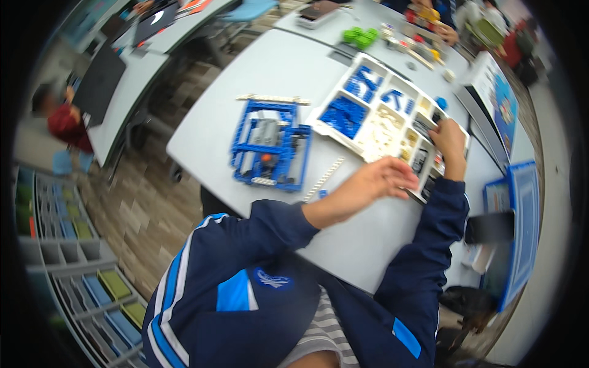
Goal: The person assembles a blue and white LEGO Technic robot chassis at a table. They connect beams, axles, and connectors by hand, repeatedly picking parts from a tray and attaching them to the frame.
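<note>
A white sorting tray (pixel 381 126) with several compartments of small building pieces lies on the table. My right hand (pixel 451 144) reaches into its right side, fingers bent down in a pinch among dark pieces; what they grip is hidden. Over the tray's near edge hovers my left hand (pixel 374 184), open, its fingers loosely bent and slightly blurred, nothing visible in them. To the left stands a blue brick-built frame (pixel 270 147) with a grey block, an orange piece and a white beam across its far end. A loose white beam (pixel 324 179) lies between frame and tray.
Green pieces (pixel 360 38) and another brick build (pixel 423 40) sit at the far side, near another person's hand (pixel 448 35). A printed box (pixel 491 98) stands at the right, beyond a blue-rimmed plastic bin (pixel 518 233). A dark phone-like slab (pixel 489 227) is near my right arm.
</note>
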The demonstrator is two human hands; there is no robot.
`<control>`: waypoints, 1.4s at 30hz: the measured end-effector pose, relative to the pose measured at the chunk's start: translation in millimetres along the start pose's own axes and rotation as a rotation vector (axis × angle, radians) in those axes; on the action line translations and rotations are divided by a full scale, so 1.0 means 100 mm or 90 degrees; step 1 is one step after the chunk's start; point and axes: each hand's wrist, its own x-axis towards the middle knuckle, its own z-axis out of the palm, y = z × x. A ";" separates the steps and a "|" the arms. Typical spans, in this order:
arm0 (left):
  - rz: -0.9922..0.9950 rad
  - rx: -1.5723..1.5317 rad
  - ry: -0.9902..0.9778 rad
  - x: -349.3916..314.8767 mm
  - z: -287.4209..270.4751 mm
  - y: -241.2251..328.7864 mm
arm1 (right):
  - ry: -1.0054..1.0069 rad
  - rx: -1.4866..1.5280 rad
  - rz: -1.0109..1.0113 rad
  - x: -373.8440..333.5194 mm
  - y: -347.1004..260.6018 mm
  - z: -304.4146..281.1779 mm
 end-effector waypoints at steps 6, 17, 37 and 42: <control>-0.089 0.021 -0.084 -1.01 0.09 0.40 | -0.019 -0.044 0.062 0.00 -0.09 0.01; 0.008 0.071 0.328 -2.26 -0.50 1.34 | 0.088 0.353 -0.082 -0.48 -0.68 -1.13; -0.118 0.029 0.179 -2.21 -0.68 1.10 | -0.013 0.293 -0.595 -2.03 -3.05 -1.25; -0.097 0.040 0.187 -2.18 -0.73 1.08 | -0.043 0.345 -0.566 -2.06 -3.06 -1.26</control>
